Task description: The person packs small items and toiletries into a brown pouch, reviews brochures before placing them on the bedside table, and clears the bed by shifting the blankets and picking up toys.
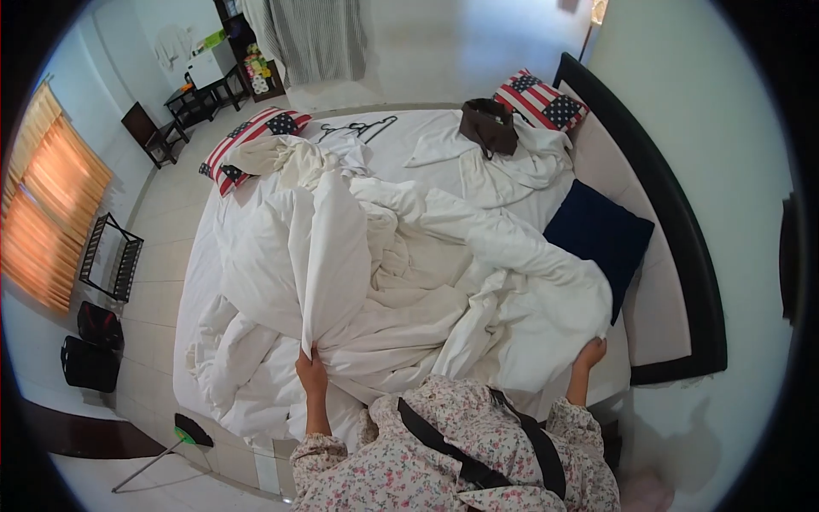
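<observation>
A bulky white duvet (pixel 529 247) lies rumpled across the bed, its folds heaped in the middle. My left hand (pixel 312 367) is closed on an edge of it, and the cloth rises in a tall fold from my fingers. At the right, near the headboard side, my right hand (pixel 590 352) grips another edge of the same duvet. A dark blue pillow (pixel 600 229) lies just beyond the right hand, partly behind the duvet. Cream and white cloth is bunched between my two hands.
Flag-patterned pillows (pixel 247 145) lie at the far corners. A dark brown bag (pixel 489 126) and black hangers (pixel 363 128) rest on the bed. The dark-framed headboard (pixel 674 222) borders the right side. A broom (pixel 183 433) and black bags (pixel 90 363) are on the floor at left.
</observation>
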Motion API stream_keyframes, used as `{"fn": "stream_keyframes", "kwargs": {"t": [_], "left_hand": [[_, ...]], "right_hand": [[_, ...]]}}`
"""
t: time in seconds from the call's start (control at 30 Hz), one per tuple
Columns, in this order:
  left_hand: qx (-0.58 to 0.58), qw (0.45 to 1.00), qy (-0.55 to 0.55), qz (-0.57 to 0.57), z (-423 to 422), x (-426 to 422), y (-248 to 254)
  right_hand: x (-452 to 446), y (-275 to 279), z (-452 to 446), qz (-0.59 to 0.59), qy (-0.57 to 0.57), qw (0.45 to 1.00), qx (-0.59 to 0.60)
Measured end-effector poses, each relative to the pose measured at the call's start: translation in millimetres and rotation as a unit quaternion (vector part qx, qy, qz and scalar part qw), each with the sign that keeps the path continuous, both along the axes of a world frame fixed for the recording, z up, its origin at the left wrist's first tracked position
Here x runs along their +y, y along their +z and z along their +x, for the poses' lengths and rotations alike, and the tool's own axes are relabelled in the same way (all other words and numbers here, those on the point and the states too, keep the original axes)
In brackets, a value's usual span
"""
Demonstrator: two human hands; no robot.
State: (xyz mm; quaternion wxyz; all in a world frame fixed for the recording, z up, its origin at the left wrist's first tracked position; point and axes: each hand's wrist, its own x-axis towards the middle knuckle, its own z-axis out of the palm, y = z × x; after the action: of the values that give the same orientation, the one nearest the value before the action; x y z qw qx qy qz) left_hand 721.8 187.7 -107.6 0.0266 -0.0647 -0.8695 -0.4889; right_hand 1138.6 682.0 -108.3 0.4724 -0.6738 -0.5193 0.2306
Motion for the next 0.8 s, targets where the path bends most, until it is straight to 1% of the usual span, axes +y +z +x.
{"fn": "stream_keyframes", "kwargs": {"t": [0.1,0.2,0.27,0.3,0.4,0.47,0.53,0.57,0.6,0.63,0.67,0.73,0.77,0.8], "left_hand": [[-0.006,1.000,-0.002,0.008,1,1,-2],[-0.011,1.000,-0.004,0.009,1,1,4],[-0.012,1.000,-0.005,-0.007,3,2,8],[-0.003,1.000,-0.004,0.008,4,2,7],[0.025,0.999,-0.001,0.040,2,4,-2],[0.038,0.998,0.003,0.041,1,6,-4],[-0.006,1.000,0.013,0.020,3,10,5],[-0.027,0.999,0.017,0.007,4,9,8],[-0.022,0.999,0.024,0.011,4,8,4],[-0.016,0.999,0.030,0.016,1,9,-5],[-0.009,0.999,0.034,0.021,-1,10,-9],[-0.018,0.999,0.032,0.031,0,13,-3],[-0.023,0.999,0.031,0.037,3,14,-2],[-0.048,0.997,0.013,0.064,-3,1,-29]], "right_hand": [[2,-5,-18,-0.033,0.078,0.995,0.055],[15,-11,-45,0.009,0.060,0.998,0.007],[11,16,-71,0.019,0.087,0.994,0.065],[5,33,-86,0.024,0.099,0.990,0.094],[-16,75,-136,0.030,0.142,0.983,0.117],[-13,68,-163,-0.016,0.213,0.951,0.223],[-58,87,-209,-0.001,0.286,0.924,0.255],[-78,89,-229,-0.015,0.356,0.921,0.158],[-131,129,-250,-0.027,0.393,0.886,0.245],[-161,137,-265,-0.079,0.474,0.856,0.190],[-182,133,-274,-0.075,0.586,0.787,0.178],[-224,125,-291,-0.082,0.784,0.592,0.168],[-235,121,-296,-0.078,0.843,0.517,0.126],[-242,118,-297,-0.074,0.893,0.436,0.083]]}}
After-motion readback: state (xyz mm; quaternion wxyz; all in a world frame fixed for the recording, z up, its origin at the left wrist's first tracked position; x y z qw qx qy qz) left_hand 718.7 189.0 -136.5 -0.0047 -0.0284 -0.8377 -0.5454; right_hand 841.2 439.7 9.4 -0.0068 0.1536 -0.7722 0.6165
